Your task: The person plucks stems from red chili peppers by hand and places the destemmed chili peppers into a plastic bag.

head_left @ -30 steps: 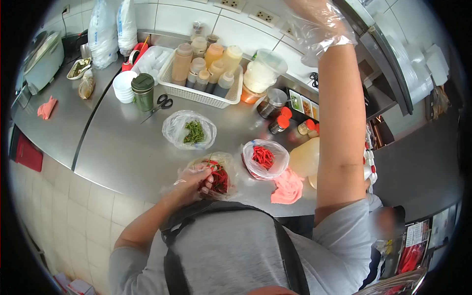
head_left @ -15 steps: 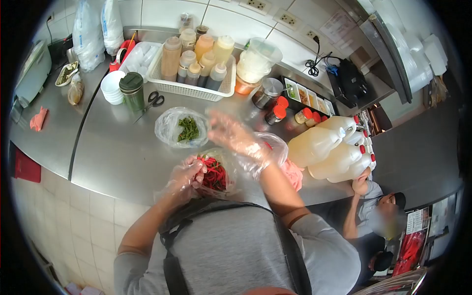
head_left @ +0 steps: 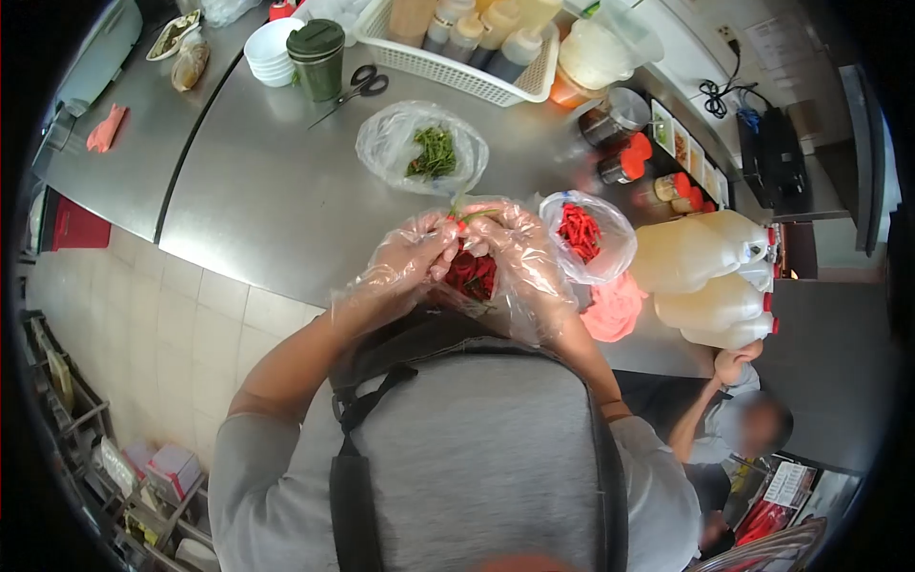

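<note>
My left hand (head_left: 419, 252) and my right hand (head_left: 519, 240), both in clear plastic gloves, meet with fingers closed over an open bag of red chili peppers (head_left: 474, 278). Between the fingertips a red chili pepper (head_left: 461, 225) shows in part, its green stem by my right fingers. Beyond the hands lies a clear bag (head_left: 376, 143) holding green chili stems (head_left: 433, 153). To the right of my right hand, another plastic bag (head_left: 620, 250) holds red chilies (head_left: 579, 232) with no stems visible.
A pink cloth-like bundle (head_left: 613, 307) lies beside large jugs (head_left: 701, 243) of pale liquid. Farther back are scissors (head_left: 367, 83), a green tumbler (head_left: 317, 67), white bowls (head_left: 272, 52), a basket of bottles (head_left: 457, 74) and red-lidded jars (head_left: 624, 160). A co-worker (head_left: 715, 419) is at the right.
My right hand has come back from near the bag of green stems and joined my left at a chili. The view has shifted, so the counter things appear higher.
</note>
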The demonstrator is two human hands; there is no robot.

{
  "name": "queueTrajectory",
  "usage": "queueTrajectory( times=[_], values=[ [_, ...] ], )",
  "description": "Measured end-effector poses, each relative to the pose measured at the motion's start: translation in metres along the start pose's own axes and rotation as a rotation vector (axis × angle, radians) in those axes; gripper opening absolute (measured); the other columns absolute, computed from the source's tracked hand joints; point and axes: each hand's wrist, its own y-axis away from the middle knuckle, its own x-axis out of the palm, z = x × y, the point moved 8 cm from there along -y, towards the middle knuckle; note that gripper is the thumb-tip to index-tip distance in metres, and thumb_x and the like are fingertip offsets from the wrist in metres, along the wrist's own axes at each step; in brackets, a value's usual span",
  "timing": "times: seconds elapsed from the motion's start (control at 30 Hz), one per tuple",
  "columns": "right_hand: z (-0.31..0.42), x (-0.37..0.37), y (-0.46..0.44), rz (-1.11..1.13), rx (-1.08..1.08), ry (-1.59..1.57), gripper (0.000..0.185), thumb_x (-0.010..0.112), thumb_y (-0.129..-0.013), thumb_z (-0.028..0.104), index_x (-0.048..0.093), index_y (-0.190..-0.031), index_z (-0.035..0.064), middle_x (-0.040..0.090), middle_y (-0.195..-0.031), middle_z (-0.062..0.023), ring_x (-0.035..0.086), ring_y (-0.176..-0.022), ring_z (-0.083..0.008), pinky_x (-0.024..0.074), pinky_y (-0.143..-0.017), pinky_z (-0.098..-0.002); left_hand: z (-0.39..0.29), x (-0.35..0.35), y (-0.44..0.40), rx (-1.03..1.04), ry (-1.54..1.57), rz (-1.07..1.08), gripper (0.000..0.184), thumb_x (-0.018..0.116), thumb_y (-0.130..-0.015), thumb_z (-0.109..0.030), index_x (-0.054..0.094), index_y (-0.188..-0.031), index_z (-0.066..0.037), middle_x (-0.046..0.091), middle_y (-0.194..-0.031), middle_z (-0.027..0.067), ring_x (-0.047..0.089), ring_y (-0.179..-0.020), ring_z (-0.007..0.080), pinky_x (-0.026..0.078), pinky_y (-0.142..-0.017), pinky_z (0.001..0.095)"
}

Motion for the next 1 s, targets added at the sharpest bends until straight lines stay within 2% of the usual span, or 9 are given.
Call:
queueTrajectory(
  times=[0.13, 0.3, 0.43, 0.5, 0.6, 0.63, 0.7, 0.83, 1.0],
  values=[
    [0.003, 0.008, 0.008, -0.034, -0.041, -0.025, 0.020, 0.068, -0.090, 0.010, 0.066, -0.107, -0.0001, 0.068, -0.096, -0.0060, 0.059, -0.081, -0.0093, 0.0483, -0.074, -0.0245, -0.001, 0.003, 0.002, -0.015, 0.040, 0.156, 0.020, 0.057, -0.100, -0.027, 0.053, -0.090, -0.010, 0.045, -0.069, -0.0043, 0.037, -0.059, 0.0047, 0.029, -0.052, 0.0201],
    [0.001, 0.001, 0.008, -0.058, -0.160, -0.075, 0.013, 0.065, -0.093, 0.009, 0.061, -0.103, 0.0019, 0.067, -0.093, -0.0060, 0.059, -0.082, -0.0088, 0.0475, -0.074, -0.0230, -0.006, 0.007, 0.004, 0.002, -0.014, 0.112, 0.026, 0.057, -0.100, -0.031, 0.052, -0.085, -0.010, 0.043, -0.066, -0.0048, 0.036, -0.059, 0.0051, 0.027, -0.054, 0.0214],
    [-0.003, 0.004, 0.005, -0.039, -0.101, -0.166, 0.011, 0.062, -0.094, 0.008, 0.059, -0.103, 0.0015, 0.066, -0.092, -0.0064, 0.060, -0.082, -0.0099, 0.0487, -0.074, -0.0236, -0.007, 0.005, 0.003, 0.055, -0.111, 0.133, 0.027, 0.058, -0.099, -0.031, 0.052, -0.084, -0.010, 0.042, -0.065, -0.0054, 0.035, -0.059, 0.0054, 0.026, -0.055, 0.0214],
    [-0.015, 0.003, 0.001, -0.011, 0.060, -0.366, 0.010, 0.060, -0.095, 0.006, 0.059, -0.103, 0.0003, 0.064, -0.093, -0.0073, 0.061, -0.082, -0.0114, 0.0509, -0.075, -0.0257, -0.006, 0.002, 0.003, 0.057, -0.147, 0.146, 0.027, 0.058, -0.099, -0.031, 0.052, -0.083, -0.010, 0.042, -0.065, -0.0055, 0.034, -0.059, 0.0056, 0.026, -0.055, 0.0216],
    [-0.019, 0.005, -0.002, 0.149, 0.066, -0.637, 0.012, 0.060, -0.095, 0.006, 0.059, -0.105, -0.0004, 0.064, -0.093, -0.0083, 0.062, -0.082, -0.0131, 0.0527, -0.076, -0.0279, -0.010, 0.007, 0.003, 0.034, -0.166, 0.172, 0.029, 0.058, -0.099, -0.031, 0.051, -0.079, -0.011, 0.041, -0.065, -0.0057, 0.034, -0.059, 0.0058, 0.025, -0.055, 0.0219],
    [-0.017, 0.006, -0.002, 0.152, 0.063, -0.633, 0.012, 0.060, -0.095, 0.006, 0.059, -0.105, -0.0004, 0.064, -0.093, -0.0083, 0.062, -0.082, -0.0131, 0.0527, -0.076, -0.0279, -0.010, 0.006, 0.004, 0.003, -0.146, 0.166, 0.030, 0.058, -0.099, -0.031, 0.050, -0.078, -0.012, 0.041, -0.064, -0.0060, 0.034, -0.059, 0.0057, 0.025, -0.054, 0.0220],
    [-0.017, 0.000, -0.004, 0.001, 0.074, -0.315, 0.016, 0.059, -0.096, 0.008, 0.060, -0.109, -0.0009, 0.064, -0.094, -0.0075, 0.061, -0.081, -0.0128, 0.0509, -0.076, -0.0257, -0.011, -0.001, 0.004, -0.007, -0.184, 0.173, 0.029, 0.059, -0.098, -0.032, 0.051, -0.078, -0.012, 0.041, -0.064, -0.0063, 0.035, -0.059, 0.0053, 0.025, -0.055, 0.0218],
    [0.007, 0.017, 0.008, 0.062, 0.113, -0.071, 0.017, 0.061, -0.094, 0.010, 0.063, -0.108, 0.0008, 0.063, -0.093, -0.0029, 0.057, -0.084, -0.0084, 0.0459, -0.080, -0.0235, -0.005, -0.003, 0.009, -0.093, -0.140, 0.191, 0.029, 0.062, -0.096, -0.034, 0.052, -0.078, -0.014, 0.042, -0.065, -0.0073, 0.036, -0.059, 0.0036, 0.025, -0.053, 0.0211],
    [0.006, 0.013, 0.005, 0.025, 0.064, 0.025, 0.013, 0.061, -0.093, 0.008, 0.064, -0.105, 0.0015, 0.065, -0.093, -0.0027, 0.058, -0.083, -0.0081, 0.0470, -0.078, -0.0240, -0.010, 0.000, 0.011, -0.121, -0.132, 0.153, 0.030, 0.063, -0.096, -0.035, 0.053, -0.075, -0.014, 0.043, -0.065, -0.0074, 0.036, -0.057, 0.0031, 0.024, -0.050, 0.0207]
  ],
)
